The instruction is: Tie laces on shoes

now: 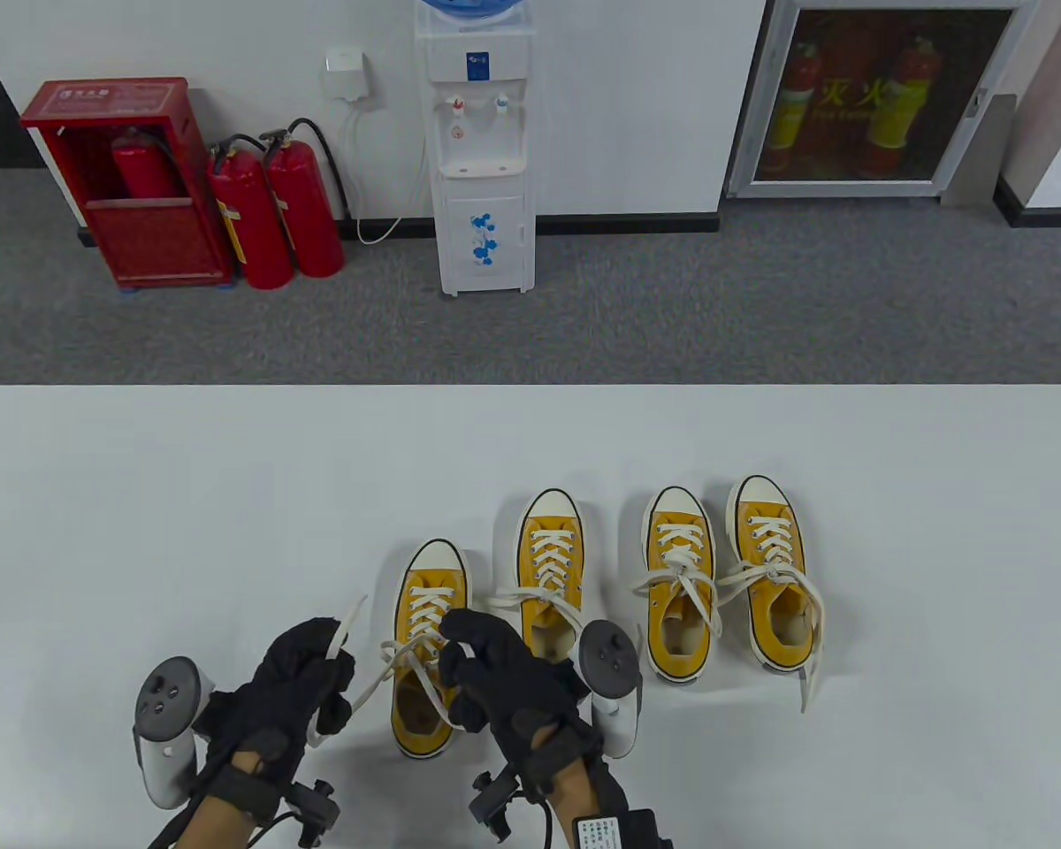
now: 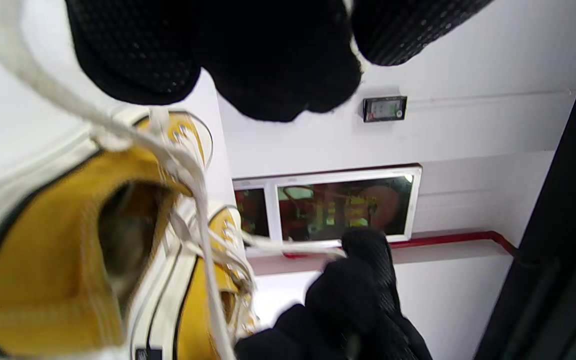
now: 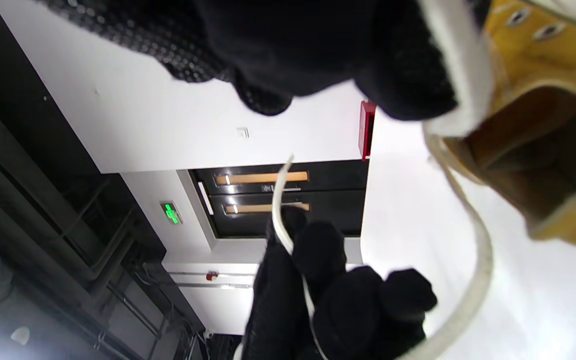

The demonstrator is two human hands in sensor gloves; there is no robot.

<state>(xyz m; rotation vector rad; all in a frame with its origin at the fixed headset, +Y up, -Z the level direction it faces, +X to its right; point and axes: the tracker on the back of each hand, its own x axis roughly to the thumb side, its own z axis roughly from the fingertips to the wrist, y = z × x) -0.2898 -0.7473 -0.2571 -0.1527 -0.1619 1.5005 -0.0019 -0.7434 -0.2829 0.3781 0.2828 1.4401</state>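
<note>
4 yellow shoes [image 1: 553, 566] on table [image 1: 230, 495], 2 gloved hands [image 1: 301, 685], 3 red extinguishers [image 1: 248, 217], 1 water dispenser [image 1: 482, 150].

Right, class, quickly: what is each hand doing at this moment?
Left hand: closed, pinching one lace end of the leftmost shoe.
Right hand: closed, pinching that shoe's other lace.

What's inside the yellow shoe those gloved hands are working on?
Inside the nearest yellow shoe, only a tan lining shows, with white lace strands crossing over the opening. The right hand hides its inner edge, and the toe end is out of sight.
</note>
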